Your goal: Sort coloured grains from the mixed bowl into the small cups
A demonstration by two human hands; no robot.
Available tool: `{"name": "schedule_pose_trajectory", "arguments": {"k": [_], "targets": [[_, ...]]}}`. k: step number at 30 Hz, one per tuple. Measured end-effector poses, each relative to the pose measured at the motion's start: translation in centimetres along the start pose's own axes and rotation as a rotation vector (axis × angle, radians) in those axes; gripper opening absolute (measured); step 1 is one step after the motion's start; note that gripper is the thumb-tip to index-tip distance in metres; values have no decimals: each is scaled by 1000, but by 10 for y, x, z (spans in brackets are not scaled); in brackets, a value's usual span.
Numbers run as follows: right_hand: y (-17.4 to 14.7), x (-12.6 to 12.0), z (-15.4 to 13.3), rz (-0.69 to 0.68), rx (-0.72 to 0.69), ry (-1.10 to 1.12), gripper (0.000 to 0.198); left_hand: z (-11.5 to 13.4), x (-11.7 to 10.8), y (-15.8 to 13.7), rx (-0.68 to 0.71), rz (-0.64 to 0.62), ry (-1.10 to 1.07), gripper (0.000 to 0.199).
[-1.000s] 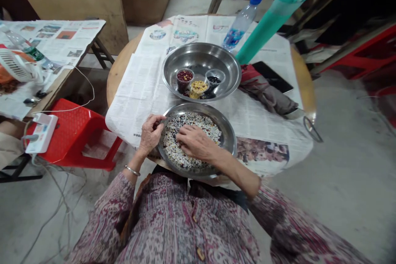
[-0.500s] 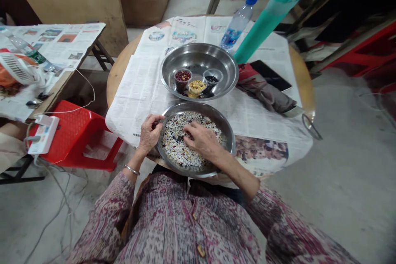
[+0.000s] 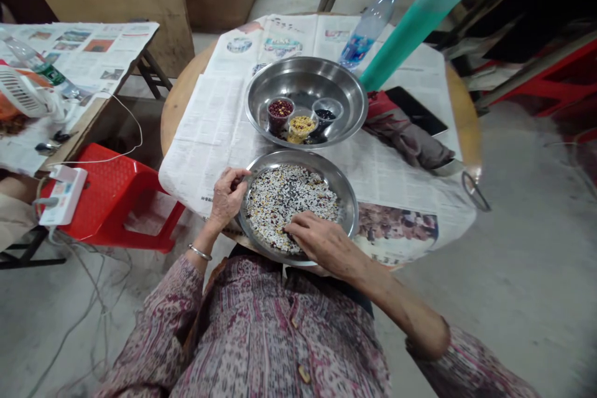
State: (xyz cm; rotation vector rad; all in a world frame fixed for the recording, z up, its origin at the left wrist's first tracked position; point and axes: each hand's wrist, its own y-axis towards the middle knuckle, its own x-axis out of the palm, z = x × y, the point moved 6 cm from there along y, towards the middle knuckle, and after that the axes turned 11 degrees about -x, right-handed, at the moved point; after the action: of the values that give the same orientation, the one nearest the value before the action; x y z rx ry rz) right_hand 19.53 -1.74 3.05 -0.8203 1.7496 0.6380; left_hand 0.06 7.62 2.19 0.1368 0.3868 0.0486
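Observation:
A round steel tray (image 3: 346, 199) at the table's near edge holds a spread of mixed white, yellow, dark red and black beans or grains (image 3: 291, 189). My left hand (image 3: 228, 196) is closed on the tray's left rim. My right hand (image 3: 319, 239) reaches over the tray's near right side, fingers bent together and tips down among the grains; what they pinch is hidden. Behind the tray stands a steel basin (image 3: 305, 68). In it are a cup of dark red beans (image 3: 280, 109), a cup of yellow grains (image 3: 301, 127) and a clear cup with black beans (image 3: 326, 113).
Newspaper (image 3: 205, 124) covers the round table. At the back stand a blue-capped bottle (image 3: 370, 25) and a tall green cylinder (image 3: 420, 25). A bundled grey and red cloth (image 3: 410, 137) and a dark tablet (image 3: 416, 111) lie right. A red stool (image 3: 116, 193) carries a power strip (image 3: 65, 199).
My right hand has moved from the middle of the grains toward the tray's near right side, uncovering the middle. My left hand stays at the left rim. The view has shifted slightly.

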Motion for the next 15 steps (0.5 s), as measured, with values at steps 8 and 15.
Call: {"name": "schedule_pose_trajectory", "arguments": {"k": [8, 15], "targets": [[3, -23, 36, 291, 327, -183, 27, -1, 0, 0, -29, -2, 16, 26], [37, -12, 33, 199, 290, -45, 27, -1, 0, 0, -11, 7, 16, 26]]}}
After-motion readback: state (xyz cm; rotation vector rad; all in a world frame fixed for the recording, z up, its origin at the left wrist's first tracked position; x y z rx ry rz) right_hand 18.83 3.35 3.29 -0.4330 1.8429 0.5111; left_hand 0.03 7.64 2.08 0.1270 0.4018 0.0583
